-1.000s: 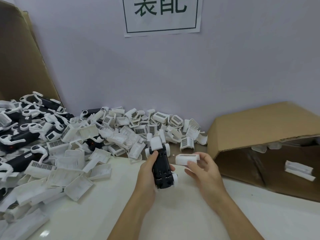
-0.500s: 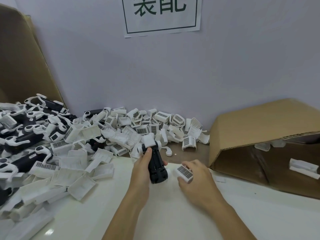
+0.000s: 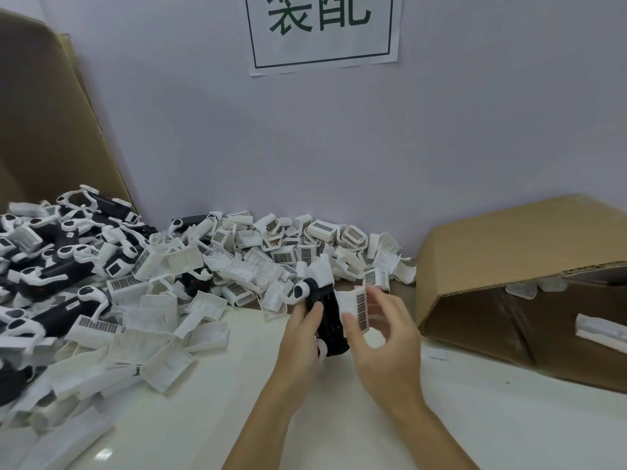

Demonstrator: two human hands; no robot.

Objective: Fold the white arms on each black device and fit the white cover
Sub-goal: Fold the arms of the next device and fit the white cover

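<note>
Above the white table [image 3: 339, 418], near the middle of the scene, the left hand [image 3: 302, 337] is curled round a black device [image 3: 327, 312] and holds it upright and slightly tilted, the thumb lying along its left face. White arms [image 3: 307, 288] sit at the device's far end, one round white tip pointing left; whether they are fully folded cannot be told. A small white piece also shows at the near end, just beside the left palm.

Touching the device's right side is the white cover [image 3: 356, 308], barcode label facing the camera. The right hand [image 3: 380, 334] pinches it — thumb on the near edge, fingers spread and blurred behind it — and presses it against the black body. The cover lies against the device but whether it is seated cannot be told.

Farther out to the left lies a big heap of loose white covers [image 3: 163, 320], many showing barcodes, spreading along the far wall to the middle. Beyond that, at the far left, is a pile of black devices with white arms spread [image 3: 51, 266], in front of a leaning cardboard sheet [image 3: 44, 123].

To the right a cardboard box [image 3: 522, 262] lies on its side with its opening toward the camera; a few white pieces lie inside. On the wall hangs a paper sign [image 3: 322, 28] with green characters.
</note>
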